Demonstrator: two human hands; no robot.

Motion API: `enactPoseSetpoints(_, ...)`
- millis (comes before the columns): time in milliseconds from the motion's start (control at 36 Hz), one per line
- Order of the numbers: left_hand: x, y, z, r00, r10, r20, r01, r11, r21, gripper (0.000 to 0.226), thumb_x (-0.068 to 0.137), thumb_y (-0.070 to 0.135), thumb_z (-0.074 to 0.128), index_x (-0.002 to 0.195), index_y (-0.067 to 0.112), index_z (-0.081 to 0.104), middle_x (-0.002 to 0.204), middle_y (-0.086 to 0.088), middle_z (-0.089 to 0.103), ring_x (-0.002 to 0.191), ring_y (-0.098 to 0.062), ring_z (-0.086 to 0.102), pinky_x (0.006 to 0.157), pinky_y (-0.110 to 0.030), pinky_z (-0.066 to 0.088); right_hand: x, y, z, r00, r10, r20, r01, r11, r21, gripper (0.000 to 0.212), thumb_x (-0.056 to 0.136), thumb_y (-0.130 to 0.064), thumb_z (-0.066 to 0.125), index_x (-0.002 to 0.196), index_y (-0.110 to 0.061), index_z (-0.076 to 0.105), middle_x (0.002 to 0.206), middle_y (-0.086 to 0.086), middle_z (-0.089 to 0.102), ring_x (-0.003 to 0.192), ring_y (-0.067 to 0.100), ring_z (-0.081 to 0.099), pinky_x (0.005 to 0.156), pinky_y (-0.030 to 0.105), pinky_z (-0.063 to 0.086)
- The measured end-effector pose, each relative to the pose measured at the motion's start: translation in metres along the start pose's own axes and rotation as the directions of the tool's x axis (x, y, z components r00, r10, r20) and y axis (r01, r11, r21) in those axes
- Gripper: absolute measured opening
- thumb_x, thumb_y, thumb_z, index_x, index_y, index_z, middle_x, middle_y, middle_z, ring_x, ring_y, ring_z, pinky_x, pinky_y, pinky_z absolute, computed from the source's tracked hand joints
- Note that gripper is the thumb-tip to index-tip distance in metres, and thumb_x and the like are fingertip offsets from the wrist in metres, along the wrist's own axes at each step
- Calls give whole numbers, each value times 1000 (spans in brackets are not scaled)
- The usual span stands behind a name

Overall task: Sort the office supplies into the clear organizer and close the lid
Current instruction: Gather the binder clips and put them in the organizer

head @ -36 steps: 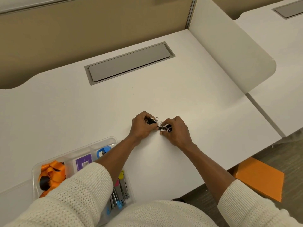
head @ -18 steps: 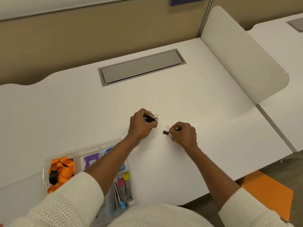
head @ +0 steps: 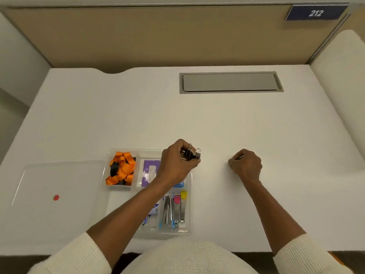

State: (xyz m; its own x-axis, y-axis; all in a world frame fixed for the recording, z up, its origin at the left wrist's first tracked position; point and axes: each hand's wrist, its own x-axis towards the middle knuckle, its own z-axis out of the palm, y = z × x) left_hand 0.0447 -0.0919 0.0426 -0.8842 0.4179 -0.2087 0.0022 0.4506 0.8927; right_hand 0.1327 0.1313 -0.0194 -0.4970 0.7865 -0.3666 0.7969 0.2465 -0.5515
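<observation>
A white desk [head: 177, 119] fills the cubicle, backed by a tan partition wall [head: 150, 34] that carries a blue plate reading 212 [head: 315, 13]. A grey cable hatch [head: 230, 82] is set flush into the desk, far behind the clear organizer [head: 188, 196]. The organizer sits open at the desk's near edge, holding an orange and black lanyard [head: 120, 168] in its far left compartment, a purple packet [head: 150, 171] beside that, and nail clippers [head: 173, 210] in the near right one. Its clear lid [head: 59, 180], marked with a red dot, lies flat just left of it. The left hand [head: 175, 163] is curled tight around a bunch of black binder clips [head: 191, 154] above the organizer's far right corner. The right hand [head: 245, 165] rests fisted on the desk to the right of the organizer; I cannot tell what it holds.
</observation>
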Motion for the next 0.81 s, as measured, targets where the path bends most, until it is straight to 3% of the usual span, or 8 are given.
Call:
enactPoseSetpoints(111,-28,-22,-30,998,-31,-63,33,999,26,28,78,15,89,98,17,69,93,9,77,87,-6,72,80,-27,62,-11,-11,3,999,-7,39,6,1000,11,8,71,-10,73,74,-17,72,72,-1,75,79,26,72,75,33,57)
enactPoseSetpoints(222,-60,-44,-62,988,-76,-135,82,996,34,29,79,14,89,99,21,68,91,12,76,88,-3,72,82,-32,64,-28,-17,2,995,44,92,-56,990,133,9,67,-10,76,74,-16,75,63,-1,75,77,26,75,65,30,52)
enactPoseSetpoints(361,-101,-68,-107,967,-131,-221,142,989,35,29,81,10,87,101,22,68,94,12,77,89,-5,75,80,-23,63,-54,-33,-4,987,14,160,-58,960,273,14,69,-6,89,74,-11,77,69,0,78,73,27,81,92,45,64)
enactPoseSetpoints(444,-120,-83,-133,954,-128,-272,165,979,117,31,80,15,89,100,24,67,92,16,75,81,-3,74,71,-11,57,-76,-54,-6,979,-87,185,22,945,327,14,72,-4,89,75,-7,76,77,4,80,70,26,81,96,51,62)
enactPoseSetpoints(500,-131,-93,-146,948,-130,-291,186,967,172,32,80,18,90,100,27,66,92,17,73,82,-4,73,72,-14,59,-92,-73,-3,964,-160,213,78,935,347,14,73,-5,90,76,-7,76,78,4,80,69,25,81,94,51,63)
enactPoseSetpoints(639,-149,-117,-171,948,-126,-291,217,927,305,35,82,23,89,107,25,66,101,13,72,90,-7,70,80,-26,62,-141,-120,25,860,-373,348,266,910,319,14,80,-7,89,75,-12,77,73,6,77,74,26,80,81,50,67)
enactPoseSetpoints(806,-157,-134,-183,982,-50,-180,138,843,521,33,89,29,82,114,21,63,107,5,69,87,-11,68,77,-29,61,-204,-162,84,670,-472,573,413,878,241,13,79,-11,90,80,-13,77,75,3,80,69,16,80,75,38,67)
